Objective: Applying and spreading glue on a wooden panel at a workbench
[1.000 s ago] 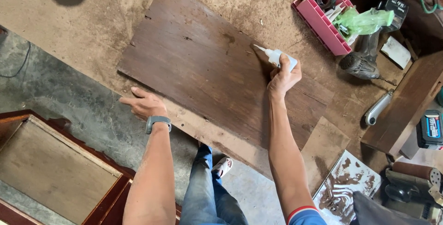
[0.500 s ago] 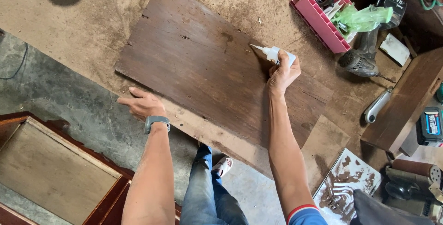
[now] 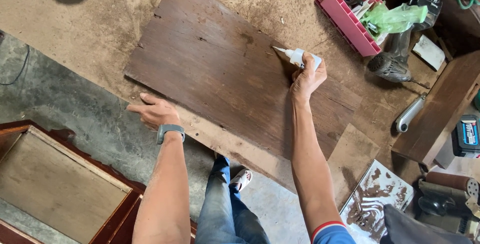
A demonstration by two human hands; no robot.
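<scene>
While my right hand stays out of it otherwise, it is closed around a small white glue bottle, nozzle pointing to the upper left and its tip touching, or just short of, the dark board near that board's upper edge. My left hand lies flat with fingers spread and holding nothing, pressed on the sandy worktop just beside the board's lower left edge.

As for progress, I judge the gluing is at its start: I see no bead or wet line anywhere on the board, though a thin clear line would be hard to make out against the dark grain. Nearly all the face looks bare, so most of the spreading seems left to do.

The board lies slanted across the middle of the frame, from upper left to lower right, between my two hands; the bottle sits above its right half, right of centre.

Around it: a pink tray at upper right with a green bag beside it, a drill below that, and a framed panel on the floor at lower left.
</scene>
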